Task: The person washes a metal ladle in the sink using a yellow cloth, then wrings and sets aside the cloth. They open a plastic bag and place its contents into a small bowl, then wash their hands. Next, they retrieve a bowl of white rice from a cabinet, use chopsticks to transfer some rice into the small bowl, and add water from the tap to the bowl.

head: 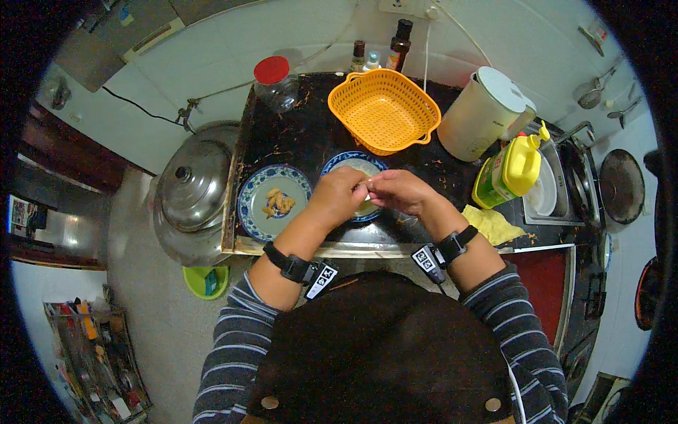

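My left hand and my right hand meet at the fingertips over a blue-and-white patterned plate. Pinched between them is a small whitish piece, mostly covered by the fingers, so its kind is unclear. The hands also hide much of that plate and its contents. To the left, beside my left forearm, sits a second blue-rimmed plate. Several light-brown, knobbly pieces, which look like ginger, lie in its middle.
Behind the plates stands an orange plastic basket. A red-lidded jar is at the back left. On the right are a pale kettle, a yellow pump bottle, a yellow cloth and a sink. A lidded metal pot adjoins the counter's left edge.
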A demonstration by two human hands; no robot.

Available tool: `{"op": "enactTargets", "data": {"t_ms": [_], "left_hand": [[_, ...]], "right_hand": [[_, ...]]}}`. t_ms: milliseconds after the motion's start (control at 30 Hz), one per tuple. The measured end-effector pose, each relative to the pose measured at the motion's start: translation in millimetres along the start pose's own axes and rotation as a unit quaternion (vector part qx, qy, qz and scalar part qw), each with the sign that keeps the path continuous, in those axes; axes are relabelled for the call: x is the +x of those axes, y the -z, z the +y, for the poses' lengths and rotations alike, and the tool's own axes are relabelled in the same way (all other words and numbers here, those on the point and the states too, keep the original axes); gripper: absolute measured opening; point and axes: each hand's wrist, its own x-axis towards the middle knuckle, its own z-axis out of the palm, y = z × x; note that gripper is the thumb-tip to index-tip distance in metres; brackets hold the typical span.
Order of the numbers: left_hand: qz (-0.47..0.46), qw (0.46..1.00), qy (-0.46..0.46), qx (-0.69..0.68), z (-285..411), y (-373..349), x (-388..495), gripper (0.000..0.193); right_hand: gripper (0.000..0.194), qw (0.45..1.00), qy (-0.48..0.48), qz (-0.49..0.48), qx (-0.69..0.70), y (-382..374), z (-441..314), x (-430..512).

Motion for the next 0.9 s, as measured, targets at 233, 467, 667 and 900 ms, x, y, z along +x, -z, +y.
{"op": "enactTargets", "data": {"t_ms": [233,467,667,900], "left_hand": [[0.054,0.998,-0.026,0.008,-2,-3,-1,0.015],[-0.053,0.998,0.016,-0.019,3,4,4,0.015],[-0.047,0.998,0.014,-0.024,5,4,8,0.010],[-0.025,0.993,0.119,0.011,-10,10,7,0.012]], "right_hand": [[0.010,0.999,0.033,0.034,-0.026,5,-2,4],[0.008,0.999,0.041,0.016,-0.016,2,-3,4],[0.013,0.997,0.060,0.005,-0.050,-2,-4,9],[0.012,0.991,0.079,0.021,-0.105,4,-8,14]]}}
